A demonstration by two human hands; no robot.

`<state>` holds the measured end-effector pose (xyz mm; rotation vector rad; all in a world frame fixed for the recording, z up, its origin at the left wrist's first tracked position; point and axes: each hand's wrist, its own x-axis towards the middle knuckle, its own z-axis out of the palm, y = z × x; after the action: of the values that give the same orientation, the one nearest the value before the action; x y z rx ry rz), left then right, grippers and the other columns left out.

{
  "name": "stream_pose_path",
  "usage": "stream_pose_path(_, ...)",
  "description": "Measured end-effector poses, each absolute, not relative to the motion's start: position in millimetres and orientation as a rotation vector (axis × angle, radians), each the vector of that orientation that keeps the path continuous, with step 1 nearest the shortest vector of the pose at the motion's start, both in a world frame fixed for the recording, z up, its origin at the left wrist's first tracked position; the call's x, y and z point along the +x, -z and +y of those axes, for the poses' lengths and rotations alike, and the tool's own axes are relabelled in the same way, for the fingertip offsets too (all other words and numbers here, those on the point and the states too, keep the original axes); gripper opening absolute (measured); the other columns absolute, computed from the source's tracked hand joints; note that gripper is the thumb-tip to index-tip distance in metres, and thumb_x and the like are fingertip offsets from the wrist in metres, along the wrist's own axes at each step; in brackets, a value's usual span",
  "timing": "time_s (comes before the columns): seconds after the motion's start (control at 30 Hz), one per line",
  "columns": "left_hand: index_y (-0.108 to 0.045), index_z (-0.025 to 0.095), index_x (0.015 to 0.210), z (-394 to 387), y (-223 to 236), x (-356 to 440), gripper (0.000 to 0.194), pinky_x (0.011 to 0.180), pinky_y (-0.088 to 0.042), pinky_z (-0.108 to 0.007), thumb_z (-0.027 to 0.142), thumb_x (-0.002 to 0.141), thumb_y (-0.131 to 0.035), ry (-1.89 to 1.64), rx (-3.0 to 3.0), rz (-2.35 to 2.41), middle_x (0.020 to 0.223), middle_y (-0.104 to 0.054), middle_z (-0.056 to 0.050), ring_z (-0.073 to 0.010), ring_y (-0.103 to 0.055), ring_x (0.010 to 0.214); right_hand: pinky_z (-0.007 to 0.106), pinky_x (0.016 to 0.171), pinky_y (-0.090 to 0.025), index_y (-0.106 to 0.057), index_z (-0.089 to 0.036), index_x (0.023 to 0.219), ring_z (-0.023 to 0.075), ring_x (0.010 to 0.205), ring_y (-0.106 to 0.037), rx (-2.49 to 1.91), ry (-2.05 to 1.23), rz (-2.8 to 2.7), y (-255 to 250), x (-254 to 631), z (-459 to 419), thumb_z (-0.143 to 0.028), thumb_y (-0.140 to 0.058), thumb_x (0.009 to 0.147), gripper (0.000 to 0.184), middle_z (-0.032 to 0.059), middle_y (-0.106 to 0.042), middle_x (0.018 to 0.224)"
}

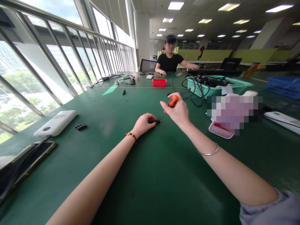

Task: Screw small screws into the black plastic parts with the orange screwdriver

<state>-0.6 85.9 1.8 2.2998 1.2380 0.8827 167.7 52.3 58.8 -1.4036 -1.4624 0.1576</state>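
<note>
My right hand (179, 109) is closed around the orange and black handle of a screwdriver (173, 101). Its thin shaft slants down to the left, and the tip meets a small black part (154, 121) on the table. My left hand (144, 125) pinches that part from the left and rests low against the green surface. The fingers cover much of the part, so its exact kind cannot be made out. Left of my left hand lies another small black piece (81, 126), and a third black piece (124, 92) sits farther back.
On the green table (112, 165) stand a white power bank (56, 122) and a phone (30, 165) at left. Farther back are a red bin (159, 82), cables (131, 80) and a teal basket (197, 89). A pink-edged case (221, 131) lies right. Another person (170, 62) sits opposite.
</note>
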Motion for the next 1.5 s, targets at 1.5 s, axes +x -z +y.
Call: stream_pose_path(1.5, -0.067, 0.016, 0.08, 86.3, -1.7, -1.0, 0.012, 0.075, -0.051, -0.029, 0.019, 0.07, -0.063, -0.884, 2.283, 1.277, 0.082, -0.068, -0.004, -0.0173, -0.062, 0.077, 0.026, 0.059, -0.038, -0.041, -0.023, 0.061, 0.0122, 0.054, -0.044, -1.175, -0.212, -1.565, -55.6, 160.6, 50.6, -0.032, -0.055, 0.073, 0.02, -0.0041, -0.046, 0.055)
